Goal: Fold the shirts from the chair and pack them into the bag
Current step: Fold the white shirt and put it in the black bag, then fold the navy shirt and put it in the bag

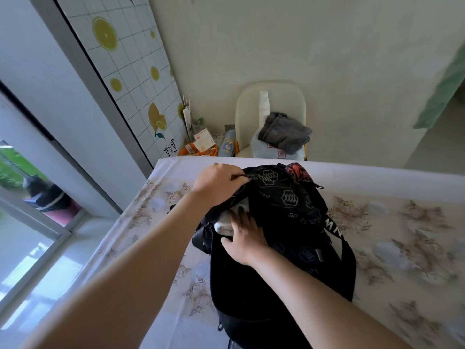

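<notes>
Bag (276,273) lying flat on a flowered cloth (402,235), black, with white shapes printed on its flap (276,195). Mouth of the bag open on its left side.

Left hand (219,182) at the far left corner of the bag, holding the flap up. Fingers (236,176) curled tight and pinching the flap's edge.

Right hand (247,241) on the left side of the bag, just under the lifted flap. Fingers (242,217) straight and a little spread, pressing flat on a white shirt (224,224). Tips going into the dark of the bag, so not all seen. Thumb out to the side, on the bag's rim.

White shirt folded, half inside the mouth of the bag, half still showing.

Red patch (298,172) at the far end of the bag. Strap (333,229) with white letters on the bag's right side.

Chair (251,96) past the far end of the bag, cream, close to the wall. On its seat a grey heap (284,134) of clothes, on top of a pale blue bundle (266,149). White bottle (264,107) standing just behind the heap.

Orange bowl (191,149) far left of the chair, on the floor. Lemon board (125,71) leaning up beyond the bag's left side. Window (25,222) well to the left of the bag.
</notes>
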`<state>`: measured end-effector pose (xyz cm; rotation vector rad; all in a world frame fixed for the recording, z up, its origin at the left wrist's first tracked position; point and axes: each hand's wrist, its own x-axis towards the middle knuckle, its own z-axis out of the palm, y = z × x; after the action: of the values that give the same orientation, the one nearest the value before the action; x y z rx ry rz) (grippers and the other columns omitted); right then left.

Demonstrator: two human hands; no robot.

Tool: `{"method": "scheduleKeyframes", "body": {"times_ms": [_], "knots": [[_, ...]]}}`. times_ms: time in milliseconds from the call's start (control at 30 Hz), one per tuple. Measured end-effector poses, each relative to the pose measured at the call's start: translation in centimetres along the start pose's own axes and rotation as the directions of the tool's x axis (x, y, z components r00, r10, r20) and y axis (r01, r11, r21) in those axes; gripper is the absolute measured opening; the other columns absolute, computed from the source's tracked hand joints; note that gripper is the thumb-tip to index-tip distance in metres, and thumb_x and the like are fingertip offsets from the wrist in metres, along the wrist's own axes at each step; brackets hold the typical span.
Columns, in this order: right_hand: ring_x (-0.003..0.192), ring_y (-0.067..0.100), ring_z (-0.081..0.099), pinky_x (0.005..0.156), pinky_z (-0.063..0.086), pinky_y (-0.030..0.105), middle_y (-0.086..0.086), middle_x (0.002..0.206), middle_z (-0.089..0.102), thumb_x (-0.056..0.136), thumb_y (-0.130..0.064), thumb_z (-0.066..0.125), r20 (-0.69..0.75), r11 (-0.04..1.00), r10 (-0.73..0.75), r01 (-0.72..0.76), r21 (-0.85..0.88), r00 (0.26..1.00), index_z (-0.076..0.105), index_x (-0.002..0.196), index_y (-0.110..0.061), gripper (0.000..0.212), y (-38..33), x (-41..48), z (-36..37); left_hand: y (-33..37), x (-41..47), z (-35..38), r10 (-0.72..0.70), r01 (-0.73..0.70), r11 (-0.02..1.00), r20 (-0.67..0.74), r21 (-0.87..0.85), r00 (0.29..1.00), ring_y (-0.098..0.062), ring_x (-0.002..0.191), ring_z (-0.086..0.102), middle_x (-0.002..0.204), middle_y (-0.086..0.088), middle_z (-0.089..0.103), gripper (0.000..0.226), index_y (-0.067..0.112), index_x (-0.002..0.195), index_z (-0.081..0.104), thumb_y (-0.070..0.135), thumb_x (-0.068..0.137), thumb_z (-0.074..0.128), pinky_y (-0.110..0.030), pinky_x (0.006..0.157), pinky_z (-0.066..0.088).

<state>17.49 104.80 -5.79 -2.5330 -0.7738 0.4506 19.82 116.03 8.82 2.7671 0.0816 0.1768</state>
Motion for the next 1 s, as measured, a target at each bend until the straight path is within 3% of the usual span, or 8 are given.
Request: {"method": "scheduleKeyframes", "body": {"times_ms": [133,233,300,400,533,700,900,1000], "knots": [[0.14,0.024,0.034,0.111,0.036,0.043,-0.002,0.156,0.031,0.098,-0.047,0.046,0.085,0.992,-0.087,0.079,0.1,0.993,0.033,0.151,-0.026,0.058,1.8,-5.1,-4.4,2.5,-1.7,-0.2,-0.072,0.061,0.996,0.188,0.062,0.979,-0.016,0.102,0.061,0.109,0.008,0.069,0.024,0.033,0.115,0.069,0.035,0.093,0.059,-0.031,0.082,0.05],[0.108,0.013,0.06,0.091,0.051,0.035,-0.012,0.122,0.061,0.098,-0.042,0.047,0.016,0.983,-0.108,0.105,0.148,0.994,0.063,0.123,-0.03,0.032,4.5,-9.6,-8.4,6.1,-3.5,0.2,-0.083,0.075,0.996,0.339,0.038,0.937,-0.015,0.122,0.054,0.132,0.007,0.06,0.042,0.031,0.131,0.059,0.021,0.09,0.056,-0.034,0.1,0.047],[0.078,0.006,0.061,0.072,0.053,0.032,-0.015,0.092,0.065,0.099,-0.041,0.045,-0.012,0.985,-0.103,0.104,0.136,0.995,0.067,0.099,-0.037,0.022,6.6,-12.5,-11.5,9.6,-4.6,0.9,-0.06,0.074,0.997,0.358,-0.024,0.932,-0.014,0.128,0.049,0.139,0.007,0.054,0.046,0.029,0.136,0.055,0.019,0.09,0.055,-0.033,0.105,0.043],[0.056,0.007,0.049,0.054,0.04,0.029,-0.006,0.063,0.05,0.099,-0.039,0.037,-0.069,0.995,-0.063,0.068,0.075,0.996,0.052,0.066,-0.033,0.036,10.4,-17.0,-15.7,15.5,-5.9,3.1,0.0,0.05,0.987,0.32,-0.149,0.947,-0.012,0.126,0.05,0.136,0.008,0.055,0.041,0.03,0.133,0.058,0.025,0.092,0.055,-0.034,0.105,0.044],[0.081,0.011,0.064,0.07,0.048,0.029,-0.008,0.085,0.068,0.096,-0.045,0.036,-0.119,0.99,0.123,-0.114,0.081,0.985,0.066,0.088,-0.025,0.037,17.3,-22.9,-19.9,23.4,-6.9,7.4,0.09,-0.011,0.972,0.328,-0.235,0.94,-0.013,0.122,0.054,0.134,0.009,0.058,0.036,0.029,0.131,0.06,0.033,0.095,0.054,-0.032,0.1,0.047],[0.088,0.012,0.063,0.065,0.045,0.026,-0.014,0.09,0.063,0.098,-0.043,0.044,-0.172,0.926,0.376,-0.363,0.104,0.91,0.063,0.091,-0.032,0.023,24.9,-31.1,-22.3,31.8,-7.8,13.0,0.215,-0.098,0.957,0.44,-0.273,0.872,-0.018,0.12,0.057,0.135,0.008,0.058,0.035,0.03,0.129,0.06,0.036,0.095,0.052,-0.032,0.095,0.049],[0.101,0.02,0.063,0.084,0.049,0.034,-0.003,0.103,0.07,0.093,-0.043,0.048,-0.245,0.735,0.675,-0.664,0.139,0.696,0.068,0.099,-0.02,0.032,32.5,-44.2,-22.3,42.1,-9.7,20.1,0.385,-0.15,0.905,0.619,-0.397,0.685,-0.021,0.111,0.06,0.134,0.005,0.058,0.03,0.035,0.123,0.06,0.039,0.094,0.05,-0.03,0.093,0.049],[0.092,0.018,0.062,0.069,0.044,0.026,-0.004,0.097,0.065,0.096,-0.034,0.051,-0.255,0.62,0.782,-0.75,0.231,0.568,0.065,0.096,-0.023,0.017,35.0,-51.6,-23.4,48.5,-11.9,22.4,0.492,-0.28,0.867,0.622,-0.411,0.609,-0.02,0.112,0.058,0.131,0.005,0.059,0.03,0.033,0.123,0.061,0.039,0.095,0.05,-0.027,0.09,0.045]]}}
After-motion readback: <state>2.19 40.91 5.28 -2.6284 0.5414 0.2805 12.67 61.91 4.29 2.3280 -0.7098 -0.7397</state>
